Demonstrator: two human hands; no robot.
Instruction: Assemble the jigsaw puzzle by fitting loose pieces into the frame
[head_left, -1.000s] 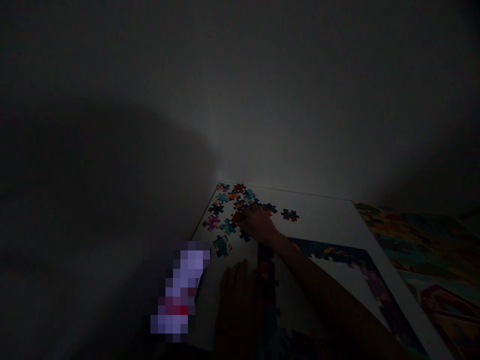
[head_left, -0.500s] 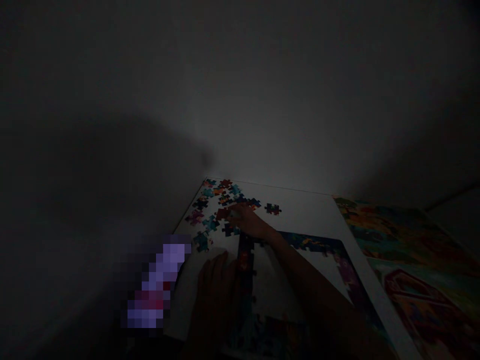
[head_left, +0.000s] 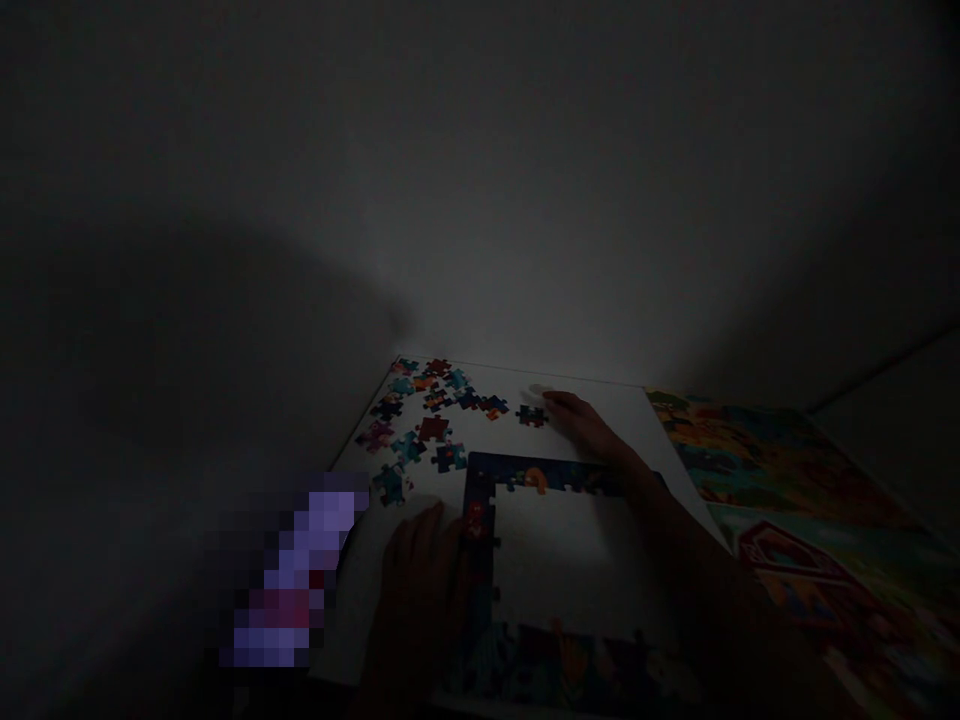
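Observation:
In dim light, my left hand (head_left: 424,555) lies flat, fingers stretched out, on the white board beside the left edge of a partly assembled jigsaw puzzle border (head_left: 480,520). My right hand (head_left: 576,415) is at the far side of the board, above the border's top edge. Its fingers pinch a pale, blurred puzzle piece (head_left: 540,390), apparently blank side showing. Just left of those fingers lies a dark blue puzzle piece (head_left: 532,415). Loose puzzle pieces (head_left: 407,447) spread over the board's far left, among them a reddish puzzle piece (head_left: 433,430).
The white board (head_left: 600,393) meets a pale wall (head_left: 525,250) at the back. To the right lie colourful printed pictures (head_left: 780,460), one showing a red barn-like shape. A blurred-out purple patch (head_left: 300,570) covers something at the lower left.
My right hand has moved right from the loose pieces to beside the single dark blue piece, with the pale piece in its fingers. My left hand stays in place; the view has shifted slightly.

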